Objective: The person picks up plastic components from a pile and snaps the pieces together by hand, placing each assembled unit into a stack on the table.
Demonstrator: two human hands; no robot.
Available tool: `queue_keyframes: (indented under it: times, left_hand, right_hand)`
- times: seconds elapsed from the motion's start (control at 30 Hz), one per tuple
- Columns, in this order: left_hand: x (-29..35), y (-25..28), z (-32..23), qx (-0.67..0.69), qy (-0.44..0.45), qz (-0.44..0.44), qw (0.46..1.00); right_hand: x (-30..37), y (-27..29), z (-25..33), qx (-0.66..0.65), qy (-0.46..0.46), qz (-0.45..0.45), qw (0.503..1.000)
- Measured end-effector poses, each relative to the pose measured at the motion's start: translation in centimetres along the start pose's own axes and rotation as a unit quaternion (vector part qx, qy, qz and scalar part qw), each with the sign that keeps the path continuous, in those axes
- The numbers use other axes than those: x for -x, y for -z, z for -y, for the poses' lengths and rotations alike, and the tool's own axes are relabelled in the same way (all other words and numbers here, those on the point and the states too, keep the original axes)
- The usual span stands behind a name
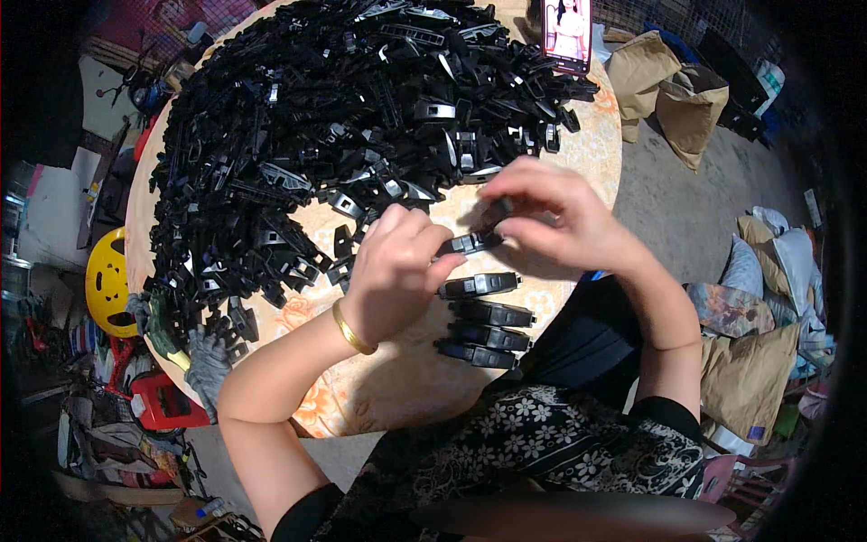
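Note:
Between my two hands is a narrow black plastic part (470, 244), shiny on top. My left hand (397, 262), with a gold bangle on its wrist, pinches the part's left end between thumb and fingers. At the other end my right hand (560, 221) has its thumb and curled fingers closed on it, slightly blurred. A dark piece under the right fingers is too blurred to tell apart from the part. Just below the hands, several similar black plastic parts (488, 313) lie side by side in a short column on the round table (361, 397).
A large heap of loose black plastic parts (298, 117) covers the table's far and left side. A phone (567, 36) stands at the far right edge. Grey gloves (208, 366) lie at the left edge. Brown paper sacks (691, 108) stand on the floor to the right.

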State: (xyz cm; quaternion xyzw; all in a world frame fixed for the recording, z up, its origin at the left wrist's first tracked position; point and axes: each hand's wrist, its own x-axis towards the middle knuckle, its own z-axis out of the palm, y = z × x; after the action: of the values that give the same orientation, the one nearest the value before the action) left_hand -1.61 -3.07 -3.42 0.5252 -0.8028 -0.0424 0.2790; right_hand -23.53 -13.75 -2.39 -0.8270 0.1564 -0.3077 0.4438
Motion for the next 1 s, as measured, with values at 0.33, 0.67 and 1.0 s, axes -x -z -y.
queue_keyframes:
  times: [0.33, 0.67, 1.0]
  left_hand:
    - [0.4, 0.1, 0.2, 0.018, 0.016, -0.008, 1.0]
    - [-0.1, -0.9, 0.4, 0.049, -0.007, -0.014, 0.999]
    - [-2.6, 4.9, 4.8, -0.082, 0.011, -0.066, 0.994]
  right_hand:
    - [0.5, -0.4, 0.1, 0.299, 0.052, 0.052, 0.951]
    - [-0.4, -1.3, -1.0, 0.229, 0.096, 0.092, 0.964]
    - [-0.4, 0.6, -0.7, 0.152, 0.036, 0.09, 0.984]
